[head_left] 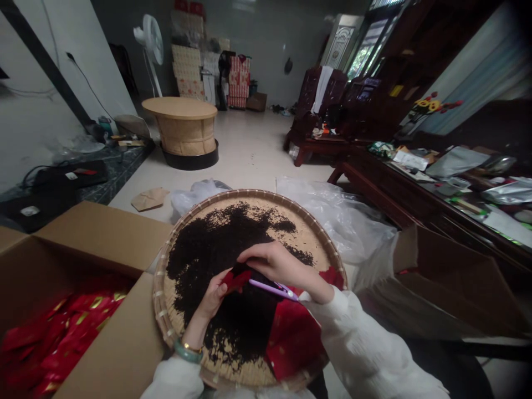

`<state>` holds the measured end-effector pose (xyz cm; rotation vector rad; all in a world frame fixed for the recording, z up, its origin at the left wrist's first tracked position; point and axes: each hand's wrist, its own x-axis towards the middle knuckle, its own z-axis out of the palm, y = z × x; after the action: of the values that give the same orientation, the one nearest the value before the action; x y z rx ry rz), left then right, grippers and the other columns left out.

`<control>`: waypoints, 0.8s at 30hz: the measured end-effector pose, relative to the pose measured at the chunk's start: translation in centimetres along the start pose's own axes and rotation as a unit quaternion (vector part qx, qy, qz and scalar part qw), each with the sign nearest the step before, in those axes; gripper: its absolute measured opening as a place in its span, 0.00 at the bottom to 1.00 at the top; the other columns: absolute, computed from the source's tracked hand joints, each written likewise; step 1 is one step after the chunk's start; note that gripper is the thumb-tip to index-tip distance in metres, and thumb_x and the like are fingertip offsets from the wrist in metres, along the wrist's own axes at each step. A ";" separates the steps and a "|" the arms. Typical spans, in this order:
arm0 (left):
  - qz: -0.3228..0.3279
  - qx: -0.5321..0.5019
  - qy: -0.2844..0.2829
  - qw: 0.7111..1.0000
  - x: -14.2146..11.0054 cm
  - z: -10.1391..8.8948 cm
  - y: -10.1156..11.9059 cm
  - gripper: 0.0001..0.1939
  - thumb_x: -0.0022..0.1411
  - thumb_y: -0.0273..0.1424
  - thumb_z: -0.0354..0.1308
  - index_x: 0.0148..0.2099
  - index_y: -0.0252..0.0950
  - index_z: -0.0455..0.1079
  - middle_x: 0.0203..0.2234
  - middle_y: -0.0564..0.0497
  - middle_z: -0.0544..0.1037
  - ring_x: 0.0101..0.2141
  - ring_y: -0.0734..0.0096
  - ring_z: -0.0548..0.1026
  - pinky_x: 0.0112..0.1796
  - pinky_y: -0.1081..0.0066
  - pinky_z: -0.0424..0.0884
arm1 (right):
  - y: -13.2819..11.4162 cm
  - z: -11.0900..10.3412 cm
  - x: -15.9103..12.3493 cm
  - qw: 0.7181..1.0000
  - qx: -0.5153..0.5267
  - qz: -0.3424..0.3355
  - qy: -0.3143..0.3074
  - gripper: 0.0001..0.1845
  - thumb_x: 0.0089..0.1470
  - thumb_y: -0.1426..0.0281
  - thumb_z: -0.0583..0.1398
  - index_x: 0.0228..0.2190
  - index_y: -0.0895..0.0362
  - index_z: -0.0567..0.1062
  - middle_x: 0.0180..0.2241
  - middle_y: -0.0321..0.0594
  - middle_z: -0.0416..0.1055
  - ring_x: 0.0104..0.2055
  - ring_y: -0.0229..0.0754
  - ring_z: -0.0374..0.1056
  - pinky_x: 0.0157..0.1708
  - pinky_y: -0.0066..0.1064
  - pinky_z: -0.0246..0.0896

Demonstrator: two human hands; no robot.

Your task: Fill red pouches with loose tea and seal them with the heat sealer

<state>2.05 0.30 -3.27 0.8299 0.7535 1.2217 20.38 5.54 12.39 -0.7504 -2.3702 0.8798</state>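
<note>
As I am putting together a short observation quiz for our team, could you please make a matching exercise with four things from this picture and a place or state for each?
Things
1. Left hand
2. Dark shreds
3. Gold-marked packets
4. Fan

Places or states
A. White, behind the round table
B. Inside the carton at the left
C. Holding a red pouch
D. Spread over the woven tray

Pairs: 1-C, 2-D, 3-B, 4-A

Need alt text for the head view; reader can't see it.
The left hand holds a small red packet, the right hand and a purple tool close by, above a round woven tray of loose dark material. An open cardboard box of red packets stands at left.
</note>
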 end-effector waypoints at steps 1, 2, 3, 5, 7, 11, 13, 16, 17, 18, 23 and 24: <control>-0.003 -0.008 0.000 1.000 -0.1 0.0 -0.1 0.34 0.40 0.52 0.69 0.42 0.30 0.75 0.28 0.45 0.80 0.27 0.64 0.74 0.32 0.69 0.68 | 0.4 -0.1 0.0 1.000 0.010 0.016 0.021 0.12 0.56 0.77 0.57 0.40 0.56 0.78 0.38 0.40 0.78 0.40 0.39 0.74 0.42 0.29 0.68; -0.006 -0.015 0.001 1.000 -0.1 -0.1 -0.1 0.33 0.41 0.52 0.68 0.40 0.29 0.76 0.27 0.45 0.80 0.28 0.64 0.75 0.33 0.69 0.68 | 0.7 -0.2 0.0 0.999 0.011 0.028 0.041 0.12 0.57 0.76 0.57 0.40 0.56 0.77 0.39 0.40 0.78 0.41 0.39 0.74 0.42 0.30 0.68; -0.010 -0.020 0.002 1.000 -0.1 -0.2 -0.3 0.31 0.42 0.53 0.68 0.38 0.29 0.76 0.26 0.45 0.80 0.28 0.63 0.75 0.33 0.69 0.69 | 1.1 -0.2 0.0 0.998 0.002 0.032 0.059 0.12 0.57 0.76 0.57 0.41 0.56 0.77 0.41 0.40 0.77 0.42 0.40 0.73 0.44 0.31 0.67; -0.023 -0.035 0.013 0.999 -0.2 -0.5 -0.6 0.30 0.44 0.53 0.66 0.36 0.29 0.76 0.24 0.45 0.80 0.27 0.62 0.75 0.34 0.67 0.69 | 1.5 -0.1 0.0 0.996 -0.029 0.020 0.076 0.12 0.58 0.74 0.57 0.42 0.57 0.76 0.43 0.43 0.76 0.46 0.42 0.71 0.48 0.36 0.65; -0.036 -0.057 0.038 0.997 -0.2 -0.8 -1.0 0.30 0.45 0.53 0.66 0.36 0.29 0.75 0.25 0.44 0.80 0.27 0.62 0.76 0.34 0.66 0.70 | 1.6 0.4 -0.1 0.997 -0.059 -0.007 0.058 0.11 0.58 0.71 0.59 0.43 0.58 0.76 0.43 0.45 0.76 0.48 0.44 0.69 0.50 0.38 0.63; -0.081 -0.100 0.074 0.989 -0.2 -0.9 -1.7 0.28 0.46 0.51 0.66 0.37 0.29 0.74 0.26 0.46 0.81 0.26 0.63 0.77 0.30 0.67 0.72 | 1.2 1.7 0.0 0.992 -0.119 -0.040 -0.010 0.12 0.56 0.66 0.62 0.41 0.59 0.77 0.37 0.44 0.75 0.42 0.44 0.65 0.44 0.35 0.63; -0.112 -0.107 0.060 0.986 -0.2 -0.6 -1.8 0.28 0.48 0.52 0.65 0.37 0.29 0.74 0.25 0.46 0.81 0.25 0.62 0.77 0.28 0.67 0.72 | 1.3 2.3 0.0 0.986 -0.162 -0.044 -0.021 0.10 0.56 0.66 0.62 0.37 0.60 0.78 0.34 0.44 0.73 0.40 0.44 0.63 0.41 0.34 0.62; -0.126 -0.112 0.050 0.984 -0.1 -0.1 -1.8 0.27 0.51 0.52 0.62 0.37 0.30 0.75 0.24 0.46 0.81 0.25 0.62 0.78 0.28 0.68 0.72 | 1.5 2.8 0.0 0.977 -0.209 -0.038 -0.018 0.08 0.57 0.68 0.61 0.35 0.59 0.78 0.31 0.44 0.72 0.39 0.45 0.61 0.39 0.34 0.59; -0.124 -0.112 0.049 0.985 -0.1 0.1 -1.7 0.27 0.51 0.53 0.61 0.37 0.30 0.75 0.24 0.46 0.81 0.25 0.62 0.78 0.28 0.68 0.72 | 1.6 2.8 0.0 0.975 -0.218 -0.029 -0.021 0.08 0.56 0.68 0.61 0.35 0.59 0.78 0.31 0.44 0.72 0.39 0.45 0.61 0.39 0.34 0.58; -0.121 -0.108 0.048 0.986 0.0 0.2 -1.7 0.27 0.52 0.53 0.61 0.37 0.30 0.75 0.24 0.46 0.81 0.24 0.63 0.78 0.27 0.68 0.73 | 1.7 2.8 -0.1 0.975 -0.221 -0.013 -0.031 0.09 0.56 0.67 0.62 0.36 0.59 0.78 0.31 0.44 0.73 0.40 0.45 0.61 0.39 0.34 0.57; -0.135 -0.069 -0.004 0.988 0.0 1.0 -1.6 0.32 0.53 0.56 0.57 0.36 0.28 0.75 0.20 0.45 0.79 0.20 0.65 0.75 0.25 0.68 0.72 | 2.4 2.3 0.1 0.973 -0.166 0.072 -0.144 0.09 0.53 0.65 0.65 0.31 0.60 0.78 0.30 0.42 0.73 0.36 0.41 0.65 0.37 0.30 0.54; -0.146 -0.063 -0.014 0.987 0.0 1.2 -1.6 0.33 0.53 0.57 0.56 0.36 0.27 0.75 0.20 0.44 0.79 0.20 0.65 0.75 0.25 0.68 0.72 | 2.6 2.2 0.2 0.971 -0.149 0.077 -0.168 0.09 0.53 0.66 0.64 0.28 0.60 0.77 0.28 0.40 0.72 0.32 0.39 0.65 0.35 0.28 0.53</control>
<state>3.81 -0.09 -4.04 0.6077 0.7377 0.9819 19.74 6.39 9.15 -0.9796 -2.8185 0.7697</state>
